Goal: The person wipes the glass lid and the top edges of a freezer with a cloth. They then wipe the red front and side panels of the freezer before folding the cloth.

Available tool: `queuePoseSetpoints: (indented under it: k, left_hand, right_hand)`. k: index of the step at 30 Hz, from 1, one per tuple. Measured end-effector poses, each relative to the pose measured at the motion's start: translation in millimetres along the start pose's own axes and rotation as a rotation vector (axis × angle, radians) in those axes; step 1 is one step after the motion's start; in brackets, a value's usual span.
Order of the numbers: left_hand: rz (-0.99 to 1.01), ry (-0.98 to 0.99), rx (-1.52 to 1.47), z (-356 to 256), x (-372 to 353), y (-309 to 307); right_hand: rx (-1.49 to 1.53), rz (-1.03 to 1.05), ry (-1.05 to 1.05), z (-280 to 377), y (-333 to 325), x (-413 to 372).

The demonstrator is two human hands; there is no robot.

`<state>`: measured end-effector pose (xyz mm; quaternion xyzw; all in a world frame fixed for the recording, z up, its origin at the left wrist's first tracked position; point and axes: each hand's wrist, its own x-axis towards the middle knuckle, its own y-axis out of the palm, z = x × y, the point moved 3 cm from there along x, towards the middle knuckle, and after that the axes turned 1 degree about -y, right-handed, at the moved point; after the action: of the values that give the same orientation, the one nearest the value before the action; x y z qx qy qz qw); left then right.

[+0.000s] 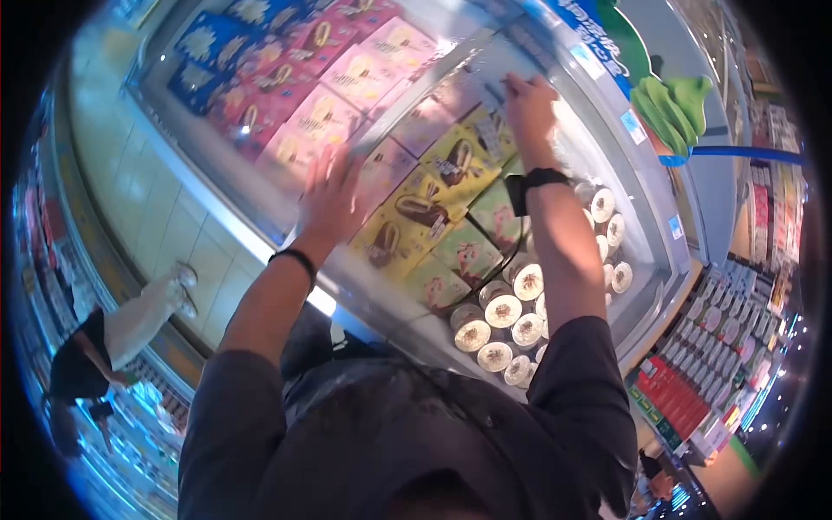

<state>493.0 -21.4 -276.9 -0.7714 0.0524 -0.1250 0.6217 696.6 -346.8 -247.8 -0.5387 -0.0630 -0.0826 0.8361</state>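
My left hand (334,198) lies with fingers spread near the frame bar (407,97) of a chest freezer's glass lid, beside pink ice cream boxes (387,166). My right hand (530,111) reaches to the far side of the freezer, its fingers curled together. What they grip, if anything, I cannot make out. Below and between my arms are yellow ice cream boxes (423,206) with pictures of chocolate-coated bars. Green boxes (468,251) sit beside them, and round-lidded cups (503,310) stand nearer to me. A dark band is on each wrist.
Blue boxes (208,48) and deeper-pink boxes (282,74) fill the freezer's left part. A green soft-serve-shaped sign (672,113) stands at the far right edge. Stocked shelves (702,355) are on the right. Another person (82,360) stands in the aisle at left.
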Motion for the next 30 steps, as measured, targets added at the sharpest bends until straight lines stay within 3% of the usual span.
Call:
queuePoseSetpoints:
  k: [5,11,12,14,16,17,19,20,21,22,24,25,26,28,29,30]
  left_hand:
    - [-0.004,0.023,-0.039,-2,-2,-10]
    - [-0.148,0.093,-0.25,17,-8,-7]
    - [-0.136,0.073,-0.258,22,-14,-8]
    - [-0.331,-0.08,-0.325,44,-36,-21]
    - [-0.346,-0.223,-0.427,72,-84,-47]
    - [-0.415,-0.292,-0.481,100,-112,-58]
    - [-0.46,-0.484,-0.515,144,-176,-72]
    - [-0.434,-0.599,-0.486,167,-216,-73]
    - [-0.435,-0.632,-0.535,190,-259,-71]
    - [-0.431,-0.669,-0.583,211,-306,-68]
    - [-0.264,-0.932,-0.588,238,-389,-70]
    - [-0.188,-1.016,-0.551,252,-429,-65]
    - [-0.109,-1.096,-0.519,264,-467,-55]
    - [-0.074,-1.181,-0.568,283,-539,-25]
    - [-0.053,-1.275,-0.667,280,-554,-28]
    - [-0.029,-1.367,-0.765,276,-568,-34]
  right_hand:
    - [-0.069,-0.013,-0.387,105,22,-109]
    - [-0.066,0.133,-0.375,147,21,-264]
    - [-0.092,0.154,-0.388,150,18,-283]
    - [-0.028,0.222,-0.461,139,14,-289]
    - [-0.256,0.272,-0.458,114,15,-283]
    - [-0.203,0.248,-0.431,89,21,-269]
    - [-0.161,0.036,-0.082,42,17,-247]
    - [-0.181,-0.005,0.301,63,0,-243]
    - [-0.211,-0.064,0.333,70,5,-245]
    - [-0.211,-0.049,0.332,80,14,-250]
    - [-0.19,0.033,0.264,107,35,-257]
    - [-0.087,0.02,0.09,124,49,-270]
    - [-0.199,-0.033,-0.16,152,63,-289]
    - [-0.187,-0.013,-0.417,201,85,-329]
    - [-0.103,0.227,-0.315,255,60,-339]
    - [-0.111,0.22,-0.3,253,61,-351]
